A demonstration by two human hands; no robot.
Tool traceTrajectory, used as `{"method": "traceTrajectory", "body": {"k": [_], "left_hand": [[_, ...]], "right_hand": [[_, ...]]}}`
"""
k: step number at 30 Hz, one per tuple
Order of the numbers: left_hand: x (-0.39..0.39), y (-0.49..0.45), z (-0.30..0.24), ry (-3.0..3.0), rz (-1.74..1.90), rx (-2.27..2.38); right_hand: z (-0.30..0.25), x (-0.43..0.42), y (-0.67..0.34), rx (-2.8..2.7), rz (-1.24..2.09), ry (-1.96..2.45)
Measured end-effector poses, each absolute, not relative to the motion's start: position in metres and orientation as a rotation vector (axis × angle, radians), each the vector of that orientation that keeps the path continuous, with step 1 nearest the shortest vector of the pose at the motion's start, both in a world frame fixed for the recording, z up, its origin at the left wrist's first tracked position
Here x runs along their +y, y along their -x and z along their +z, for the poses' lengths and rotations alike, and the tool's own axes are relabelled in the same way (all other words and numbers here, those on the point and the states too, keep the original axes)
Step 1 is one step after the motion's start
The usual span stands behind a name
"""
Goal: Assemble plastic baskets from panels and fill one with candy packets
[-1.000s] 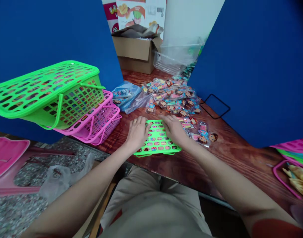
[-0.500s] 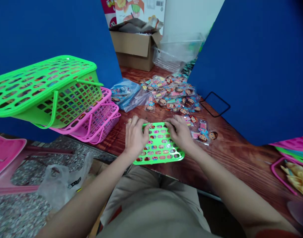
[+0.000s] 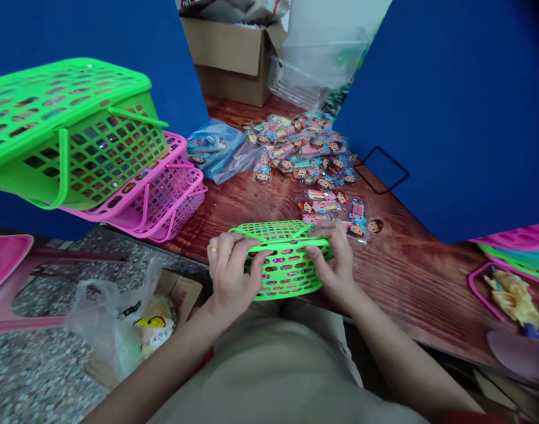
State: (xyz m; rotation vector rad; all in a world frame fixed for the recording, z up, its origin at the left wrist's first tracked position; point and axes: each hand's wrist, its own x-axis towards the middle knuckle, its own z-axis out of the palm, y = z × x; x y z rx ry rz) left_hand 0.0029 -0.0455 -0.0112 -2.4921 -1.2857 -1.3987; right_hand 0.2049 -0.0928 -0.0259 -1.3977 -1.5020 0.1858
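Observation:
A green plastic basket (image 3: pixel 291 272) with a slotted lid is tilted toward me at the table's front edge; colourful contents show through its holes. My left hand (image 3: pixel 234 268) grips the left end of its rim, thumb on the lid and fingers over the far side. On the right end, my right hand (image 3: pixel 335 259) grips the rim in the same way. Beyond the basket lie several small clear packets (image 3: pixel 325 206) with cartoon-face figures, and a larger heap of such packets (image 3: pixel 300 150) spreads behind them.
At left, a filled green basket (image 3: pixel 106 153) rests on stacked pink baskets (image 3: pixel 163 200). A blue plastic bag (image 3: pixel 220 147), cardboard box (image 3: pixel 228 53) and clear bin (image 3: pixel 305 76) stand farther back. Blue panels (image 3: pixel 450 118) flank the table. A black frame (image 3: pixel 382 171) lies right; a pink stool (image 3: pixel 7 259) stands left.
Both hands have tipped the green basket toward me, so its far mesh side now shows. Their fingers have moved from the lid's top to wrap around the rim.

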Motion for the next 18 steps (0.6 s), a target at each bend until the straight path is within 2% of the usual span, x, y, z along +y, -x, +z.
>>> {"method": "traceTrajectory", "body": {"k": [11,18], "left_hand": [[-0.040,0.006,0.001,2.725,-1.430,-1.385],[0.011,-0.006,0.002,2.776,-1.415,-1.566]], "right_hand": [[-0.027,-0.094,-0.208,-1.469,0.292,1.361],[-0.026,-0.056,-0.218,-1.447,0.388,1.436]]}}
